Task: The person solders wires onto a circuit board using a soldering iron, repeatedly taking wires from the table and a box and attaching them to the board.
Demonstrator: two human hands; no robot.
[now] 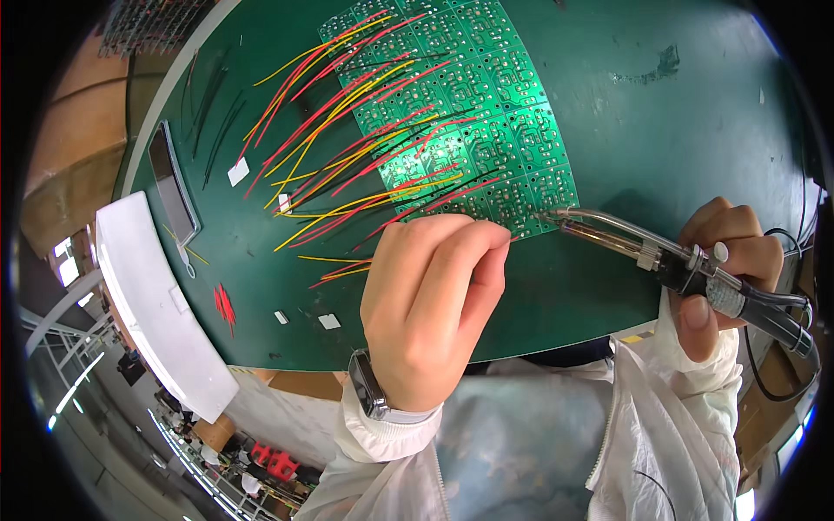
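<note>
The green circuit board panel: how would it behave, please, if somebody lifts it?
The green circuit board panel looks flat and thin, so probably light and fairly stiff. Grid lines divide it, so it might crack along them. The long coloured wires reaching past its left edge would likely dangle and tangle.

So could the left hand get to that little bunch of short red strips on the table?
Probably yes: the short red strips lie uncovered on the green table, with only small bits, like a white piece, between them and the left hand.

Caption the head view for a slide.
Soldering iron in right hand, left hand by green circuit board with coloured wires.
</note>
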